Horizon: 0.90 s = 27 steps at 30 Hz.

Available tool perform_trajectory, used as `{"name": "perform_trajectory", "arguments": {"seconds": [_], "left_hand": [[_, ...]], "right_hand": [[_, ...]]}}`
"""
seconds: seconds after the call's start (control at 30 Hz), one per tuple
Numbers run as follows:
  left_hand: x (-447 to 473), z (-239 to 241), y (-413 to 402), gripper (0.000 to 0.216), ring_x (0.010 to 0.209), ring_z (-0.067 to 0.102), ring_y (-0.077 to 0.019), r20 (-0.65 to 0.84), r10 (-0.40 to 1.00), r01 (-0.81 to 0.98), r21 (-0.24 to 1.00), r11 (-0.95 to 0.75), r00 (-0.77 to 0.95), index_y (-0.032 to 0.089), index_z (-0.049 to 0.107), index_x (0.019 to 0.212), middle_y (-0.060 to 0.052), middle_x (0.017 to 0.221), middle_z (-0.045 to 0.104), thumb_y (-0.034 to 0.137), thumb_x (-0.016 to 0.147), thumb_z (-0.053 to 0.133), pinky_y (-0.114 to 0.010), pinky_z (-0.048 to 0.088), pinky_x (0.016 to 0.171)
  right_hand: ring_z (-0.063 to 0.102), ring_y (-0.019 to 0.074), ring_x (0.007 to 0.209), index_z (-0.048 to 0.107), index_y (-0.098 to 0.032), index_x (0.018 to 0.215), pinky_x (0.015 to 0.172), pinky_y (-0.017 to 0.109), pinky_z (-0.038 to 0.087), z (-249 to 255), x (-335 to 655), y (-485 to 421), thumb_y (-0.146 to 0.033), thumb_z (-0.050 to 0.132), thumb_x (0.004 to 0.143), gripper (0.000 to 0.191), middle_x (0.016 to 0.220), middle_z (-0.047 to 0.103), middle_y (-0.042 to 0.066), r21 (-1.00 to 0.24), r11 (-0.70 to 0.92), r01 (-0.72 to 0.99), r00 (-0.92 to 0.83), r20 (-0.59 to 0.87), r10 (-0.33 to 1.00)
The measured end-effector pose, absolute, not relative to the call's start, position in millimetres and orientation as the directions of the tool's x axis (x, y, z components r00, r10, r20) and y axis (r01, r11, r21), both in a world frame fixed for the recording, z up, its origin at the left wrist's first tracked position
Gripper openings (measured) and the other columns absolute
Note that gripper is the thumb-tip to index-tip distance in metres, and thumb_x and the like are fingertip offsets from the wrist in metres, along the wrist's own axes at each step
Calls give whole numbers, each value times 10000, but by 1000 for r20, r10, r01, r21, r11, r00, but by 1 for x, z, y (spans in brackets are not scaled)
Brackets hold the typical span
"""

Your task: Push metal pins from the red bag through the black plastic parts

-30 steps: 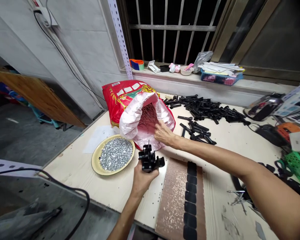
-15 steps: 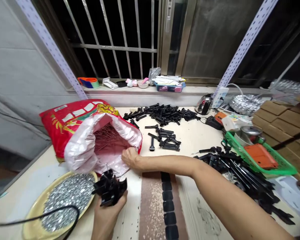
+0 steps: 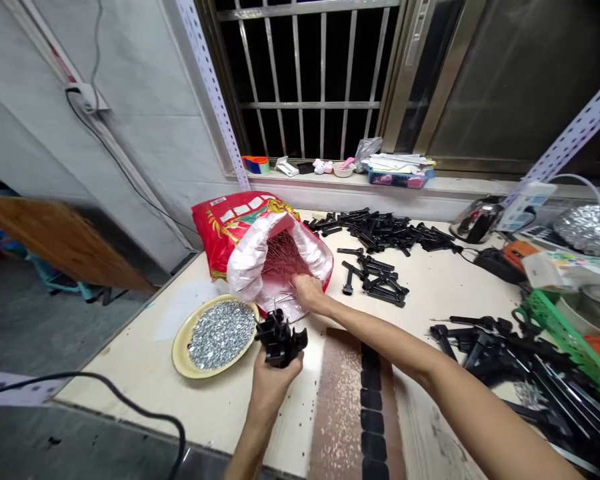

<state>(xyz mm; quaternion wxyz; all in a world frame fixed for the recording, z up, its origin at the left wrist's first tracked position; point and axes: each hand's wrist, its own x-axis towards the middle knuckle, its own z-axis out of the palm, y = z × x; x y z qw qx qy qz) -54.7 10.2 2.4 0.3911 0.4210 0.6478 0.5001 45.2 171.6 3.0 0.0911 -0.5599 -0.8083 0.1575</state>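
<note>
My left hand (image 3: 275, 377) is closed round a cluster of black plastic parts (image 3: 280, 340); thin metal pins stick up from it. My right hand (image 3: 307, 292) reaches into the open mouth of a red and white sack (image 3: 247, 263). Its fingers are curled and partly hidden, so what they hold cannot be made out. Inside the sack lies a heap of long thin rods (image 3: 283, 253), and a few shiny ones show near my right fingers. Left of my left hand, a yellow dish (image 3: 181, 360) is filled with small silvery metal pieces (image 3: 223, 333).
Black plastic parts lie in a pile (image 3: 380, 230) at the back and a smaller group (image 3: 375, 277) before it. More black pieces with metal rods (image 3: 515, 360) are at the right, beside a green basket (image 3: 555, 333). A black cable (image 3: 105, 383) crosses the lower left.
The view has swung left, so everything sits further right. My right hand has moved from the sack's lip deeper into its mouth. My left hand still holds the black parts.
</note>
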Motion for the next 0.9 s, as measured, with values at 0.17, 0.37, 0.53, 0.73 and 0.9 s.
{"name": "perform_trajectory", "arguments": {"seconds": [0.17,0.37,0.53,0.73,0.9], "left_hand": [[-56,12,4,319,548,608,-170,-133,935,109,978,178,-329,155,605,828,16,584,632,263,541,690,-241,455,473],[-57,7,10,251,442,458,-88,-181,941,14,981,193,-286,146,572,710,51,539,549,244,519,701,-202,359,399],[-54,3,16,249,473,462,-82,-206,959,-62,978,198,-195,134,572,723,24,599,576,267,558,703,-196,341,402],[-57,2,17,252,472,446,-79,-149,953,12,987,158,-264,144,560,717,42,592,540,275,558,705,-195,346,407],[-58,2,20,296,516,478,-97,-26,946,213,972,99,-323,153,564,819,42,622,556,241,563,684,-208,396,471]], "right_hand": [[631,152,881,526,-142,1173,760,246,463,19,64,156,-183,495,874,303,958,671,71,-564,406,719,-431,97,897],[576,109,696,453,-185,1149,658,235,492,65,91,112,-309,565,848,345,772,554,-22,-897,443,4,-291,422,858],[591,108,726,499,-196,1089,682,244,507,80,96,85,-324,575,853,279,824,571,-3,-885,463,-60,-271,460,845],[565,75,594,573,-176,1135,581,215,450,89,110,83,-231,498,904,249,841,619,7,-792,569,223,-534,389,751],[577,111,734,666,-139,928,668,222,410,93,116,94,-101,567,818,153,803,647,35,-535,783,318,-834,235,499]]}}
